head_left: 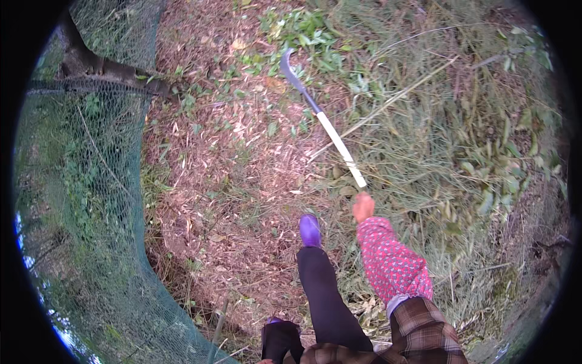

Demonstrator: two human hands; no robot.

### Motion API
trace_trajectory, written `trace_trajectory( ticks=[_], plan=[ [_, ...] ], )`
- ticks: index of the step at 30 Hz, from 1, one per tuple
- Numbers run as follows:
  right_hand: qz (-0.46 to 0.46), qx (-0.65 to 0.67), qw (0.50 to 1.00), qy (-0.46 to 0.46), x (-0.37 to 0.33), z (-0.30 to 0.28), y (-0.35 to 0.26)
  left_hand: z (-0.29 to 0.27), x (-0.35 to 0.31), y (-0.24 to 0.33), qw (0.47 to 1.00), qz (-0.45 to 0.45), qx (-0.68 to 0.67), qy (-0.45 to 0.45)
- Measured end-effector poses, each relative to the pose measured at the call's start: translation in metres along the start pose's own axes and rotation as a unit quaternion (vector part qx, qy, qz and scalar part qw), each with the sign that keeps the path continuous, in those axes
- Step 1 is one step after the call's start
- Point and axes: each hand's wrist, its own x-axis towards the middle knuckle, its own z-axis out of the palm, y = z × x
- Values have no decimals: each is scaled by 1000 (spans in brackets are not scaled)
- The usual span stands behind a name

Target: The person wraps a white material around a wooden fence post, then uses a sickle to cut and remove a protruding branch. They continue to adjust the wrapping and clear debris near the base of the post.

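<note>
My right hand (364,207) is closed around the lower end of a long-handled sickle (341,145). Its pale, straight handle slants up and to the left, ending in a dark curved blade (291,74) that hooks at the tip. The blade is over leaf litter, beside green leafy cuttings (309,36). A pink patterned sleeve (394,258) covers my right forearm. At the lower edge, a small skin-coloured patch (265,361) seems to be part of my left hand; its fingers are too cut off to read.
Green netting (136,200) curves along the left side. A thick branch (115,70) reaches in at upper left. Cut grass (418,139) lies heaped on the right, with a long thin stalk (394,100) across it. My purple shoe (310,230) stands on brown litter (242,176).
</note>
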Motion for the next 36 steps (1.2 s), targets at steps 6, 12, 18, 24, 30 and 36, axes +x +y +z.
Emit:
trace_trajectory(
  ticks=[6,12,18,24,30,36],
  plan=[
    [167,-55,969,-173,55,89,114,30,4,-4,973,-210,-53,77],
    [278,278,853,-344,113,40,1,42,-2,0,959,-222,-141,103],
    [288,614,582,-449,113,-36,-183,45,-34,-9,967,-143,-163,130],
    [240,499,682,-478,-177,-172,-240,4,-79,-60,982,20,-168,89],
    [67,212,718,-660,-400,-333,-155,-55,-95,-131,900,132,-404,-98],
    [-324,121,723,-598,-503,-379,-87,-72,-155,-143,681,293,-616,-266]
  ],
)
